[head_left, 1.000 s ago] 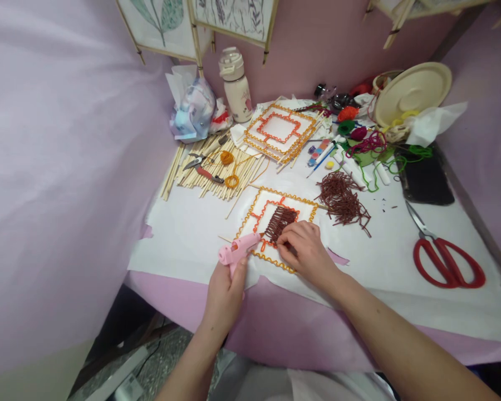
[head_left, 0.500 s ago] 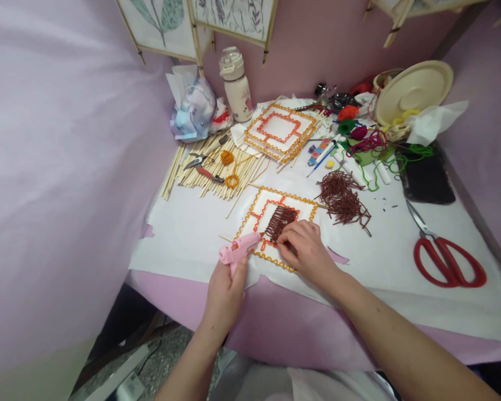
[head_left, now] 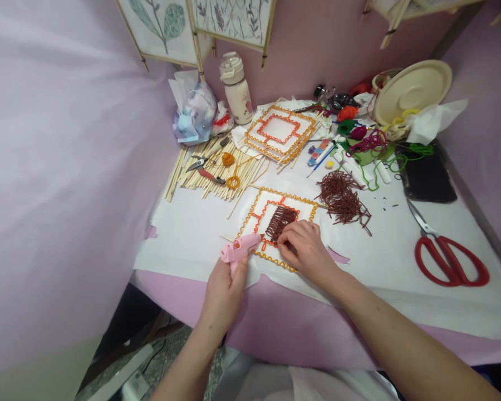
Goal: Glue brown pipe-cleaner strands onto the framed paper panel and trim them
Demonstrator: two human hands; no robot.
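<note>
left hand clenched round a pink hot glue gun, nozzle just beside the right hand, curled narrow on the brown yarn fringe: one slip could burn skin.

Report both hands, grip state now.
Left hand: closed, holding a pink hot glue gun.
Right hand: on brown yarn strands, grip unclear.

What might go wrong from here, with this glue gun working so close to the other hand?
The nozzle of the pink glue gun in the left hand points toward the right hand, so, if hot, it might burn those fingers. Glue might also drip onto the brown yarn strands and mat them.
</note>
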